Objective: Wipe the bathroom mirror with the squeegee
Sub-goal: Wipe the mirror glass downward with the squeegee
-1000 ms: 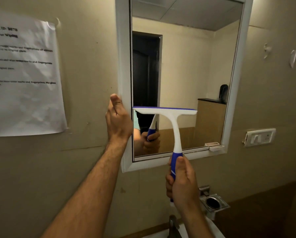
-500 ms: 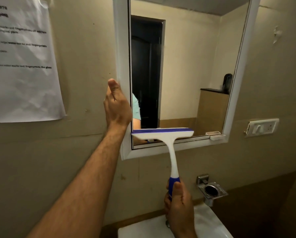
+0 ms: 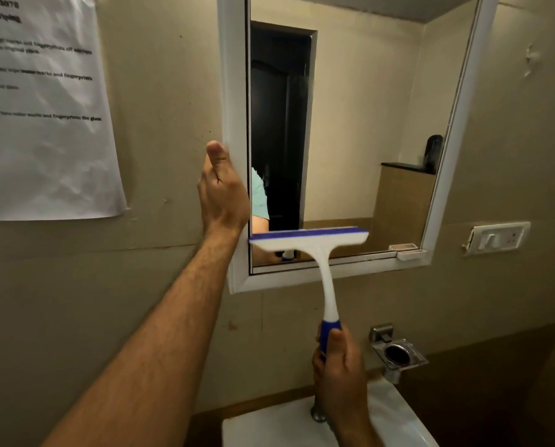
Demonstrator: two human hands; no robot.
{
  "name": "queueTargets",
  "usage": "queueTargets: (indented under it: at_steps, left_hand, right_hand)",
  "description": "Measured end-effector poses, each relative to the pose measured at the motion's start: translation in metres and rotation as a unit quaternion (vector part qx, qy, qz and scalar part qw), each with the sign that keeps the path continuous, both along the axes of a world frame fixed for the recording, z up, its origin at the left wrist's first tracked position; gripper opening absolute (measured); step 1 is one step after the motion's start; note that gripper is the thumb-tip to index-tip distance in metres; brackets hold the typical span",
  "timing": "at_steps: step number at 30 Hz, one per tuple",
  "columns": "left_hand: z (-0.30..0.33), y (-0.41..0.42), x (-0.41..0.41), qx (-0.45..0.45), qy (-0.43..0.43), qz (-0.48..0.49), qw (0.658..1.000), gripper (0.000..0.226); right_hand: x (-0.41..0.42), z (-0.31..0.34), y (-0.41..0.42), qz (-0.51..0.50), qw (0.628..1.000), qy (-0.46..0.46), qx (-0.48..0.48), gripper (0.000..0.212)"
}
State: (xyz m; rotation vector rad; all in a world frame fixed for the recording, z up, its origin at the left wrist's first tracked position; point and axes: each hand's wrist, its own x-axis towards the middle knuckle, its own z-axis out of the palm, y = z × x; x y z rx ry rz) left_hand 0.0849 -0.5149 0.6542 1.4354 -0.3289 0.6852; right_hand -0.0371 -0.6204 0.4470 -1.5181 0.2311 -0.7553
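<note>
Right hand [image 3: 340, 366] closed around blue grip of squeegee [image 3: 314, 250], thumb on top, handle pointing up; blade level, pressed on glass at lower left of mirror [image 3: 366, 124], just above bottom frame. Left hand [image 3: 223, 191] wrapped on left frame edge, thumb up along white frame, fingers curled behind. Paper notice [image 3: 44, 108] on wall at left, sink [image 3: 269, 427] below

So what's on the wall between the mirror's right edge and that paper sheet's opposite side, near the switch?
In the head view, the wall between the mirror frame and the switch plate is bare beige plaster, nothing mounted there.
</note>
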Motion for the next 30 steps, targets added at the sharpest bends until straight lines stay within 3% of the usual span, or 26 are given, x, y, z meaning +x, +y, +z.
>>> queueTargets:
  at_steps: [4, 12, 15, 21, 30]
  left_hand:
    - [-0.002, 0.002, 0.001, -0.006, 0.000, 0.023, 1.000, 0.074]
    - [-0.007, 0.000, -0.006, 0.002, 0.006, 0.000, 1.000, 0.066]
    - [-0.012, 0.003, -0.003, 0.011, 0.015, 0.009, 1.000, 0.059]
    - [-0.003, 0.003, 0.003, 0.017, -0.007, 0.021, 1.000, 0.067]
    - [-0.007, -0.005, 0.003, 0.021, -0.024, 0.013, 0.999, 0.056]
  right_hand:
    - [-0.007, -0.019, -0.003, 0.007, 0.999, 0.030, -0.019, 0.047]
    - [-0.002, 0.017, -0.008, 0.002, 1.000, -0.008, -0.019, 0.049]
    - [-0.007, 0.004, 0.000, 0.018, 1.000, 0.009, -0.005, 0.049]
    - [-0.013, -0.029, -0.002, 0.010, 0.997, 0.068, -0.022, 0.047]
    - [-0.010, 0.015, -0.010, -0.011, 1.000, -0.005, -0.025, 0.048]
